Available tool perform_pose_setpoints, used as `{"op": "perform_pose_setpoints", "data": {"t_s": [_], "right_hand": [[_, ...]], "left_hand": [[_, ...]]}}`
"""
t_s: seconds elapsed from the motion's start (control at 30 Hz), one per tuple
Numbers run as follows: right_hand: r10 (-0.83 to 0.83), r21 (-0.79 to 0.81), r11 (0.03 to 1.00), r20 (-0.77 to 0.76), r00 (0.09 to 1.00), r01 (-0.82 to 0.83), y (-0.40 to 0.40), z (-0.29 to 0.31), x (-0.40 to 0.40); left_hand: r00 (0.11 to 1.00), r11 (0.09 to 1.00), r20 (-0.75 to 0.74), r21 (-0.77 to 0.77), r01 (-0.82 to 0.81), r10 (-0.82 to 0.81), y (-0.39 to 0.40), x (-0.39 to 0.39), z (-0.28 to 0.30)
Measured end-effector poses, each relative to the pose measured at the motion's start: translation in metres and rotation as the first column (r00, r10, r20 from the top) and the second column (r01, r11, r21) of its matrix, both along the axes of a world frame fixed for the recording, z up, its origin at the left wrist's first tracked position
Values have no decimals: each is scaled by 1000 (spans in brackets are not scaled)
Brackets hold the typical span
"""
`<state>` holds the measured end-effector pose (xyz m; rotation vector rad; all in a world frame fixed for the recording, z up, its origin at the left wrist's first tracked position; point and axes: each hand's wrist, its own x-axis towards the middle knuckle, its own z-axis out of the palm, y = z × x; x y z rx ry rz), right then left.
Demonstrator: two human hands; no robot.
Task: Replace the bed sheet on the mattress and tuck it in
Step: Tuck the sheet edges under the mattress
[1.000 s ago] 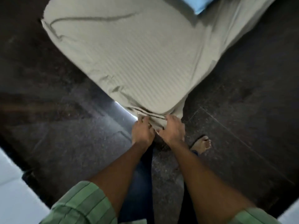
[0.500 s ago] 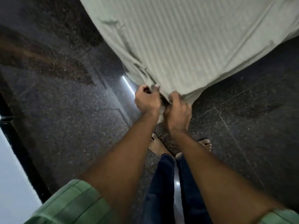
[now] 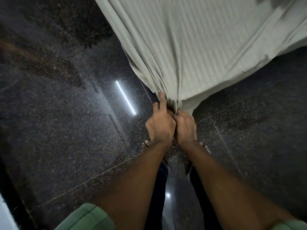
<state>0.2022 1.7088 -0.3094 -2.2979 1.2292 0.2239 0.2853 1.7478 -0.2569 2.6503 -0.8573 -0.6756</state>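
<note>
A pale grey-green striped bed sheet (image 3: 196, 47) covers the mattress, whose near corner points toward me. The cloth gathers into folds at that corner and hangs down past the edge. My left hand (image 3: 160, 125) is at the corner with its index finger stretched up along the gathered folds, the other fingers curled by the cloth. My right hand (image 3: 186, 126) sits tight against it, fingers curled into the bunched sheet under the corner. The mattress itself is hidden beneath the sheet.
Dark speckled polished floor (image 3: 74, 130) surrounds the bed corner, with a bright strip-light reflection (image 3: 125, 97). My bare feet (image 3: 147, 145) stand just below the hands. A white surface edge (image 3: 3, 218) shows at the bottom left.
The view has closed in on the corner. Both hands have shifted lower under the corner; the left index finger now stretches up along the folds.
</note>
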Motion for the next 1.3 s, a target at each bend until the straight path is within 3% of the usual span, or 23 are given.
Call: {"op": "perform_pose_setpoints", "data": {"t_s": [0.1,0.23,0.37,0.43,0.5,0.57,0.63,0.67,0.77,0.83,0.9,0.97,1.03,1.07,1.1,1.17,1.3], "right_hand": [[61,86,995,-127,990,-50,-11,-4,13],[237,310,943,-359,903,-124,-47,-17,40],[329,486,868,-405,853,-104,-53,-37,34],[193,481,876,-283,939,-35,-32,-47,5],[-163,318,934,-26,986,163,-10,-48,-20],[-430,205,895,165,888,396,6,-46,-29],[-581,277,808,228,781,520,8,-40,-19],[-599,332,787,208,773,520,4,-37,-10],[-443,376,833,16,896,405,-20,-49,16],[-342,420,814,-211,916,401,-35,-56,23],[-328,497,748,-300,896,440,-45,-59,14],[-565,422,677,-228,793,603,-52,-62,-2],[-789,252,600,30,614,759,-61,-57,-16],[-801,224,598,131,584,770,-67,-56,-20],[-795,251,606,181,578,755,-73,-56,-21],[-765,330,633,130,631,700,-83,-55,-15],[-662,201,726,-55,747,658,-91,-55,-5]], "left_hand": [[992,992,106,-99,79,-69,4,3,-5],[921,952,253,6,306,-297,7,8,-11],[951,975,221,-5,222,-215,-2,13,-10],[969,982,165,-15,187,-182,-6,9,-12],[974,983,137,7,181,-180,-10,4,-16],[977,986,131,7,168,-168,-12,3,-21],[983,990,126,-35,137,-131,-11,5,-20],[982,988,147,-79,132,-119,-7,5,-19],[981,959,158,-242,145,-109,10,-5,-15],[1000,969,-9,-245,26,-29,23,-18,-15],[978,978,-197,-181,-105,69,33,-31,-21],[942,980,-312,-114,-165,123,39,-41,-32],[923,982,-351,-42,-186,159,34,-48,-38],[908,978,-371,-3,-210,193,30,-50,-42],[888,970,-396,43,-238,235,25,-50,-46],[837,950,-449,144,-279,314,12,-50,-57],[775,912,-483,243,-331,409,-11,-42,-79]]}}
